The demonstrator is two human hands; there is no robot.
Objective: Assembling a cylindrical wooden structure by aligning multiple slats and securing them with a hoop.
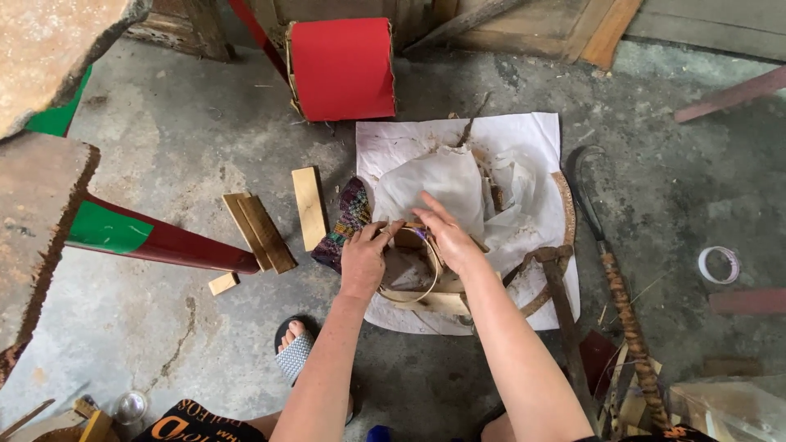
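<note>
Looking down from my head, I am pinching the rim of a coiled strip of thin wood [413, 288] with my left hand [363, 260], fingers closed narrow on it. My right hand [449, 237] is pressing a white plastic bag [434, 184] just beyond the coil, fingers spread. A hammer [557, 286] is lying just right of my right wrist.

Bent strip [409, 293]: partly hidden beneath both hands.
Left fingertips [385, 232]: grip too small to tell.
Wooden block [49, 49]: cut off at the top-left edge.
Plastic bag [729, 405]: cut off below.
</note>
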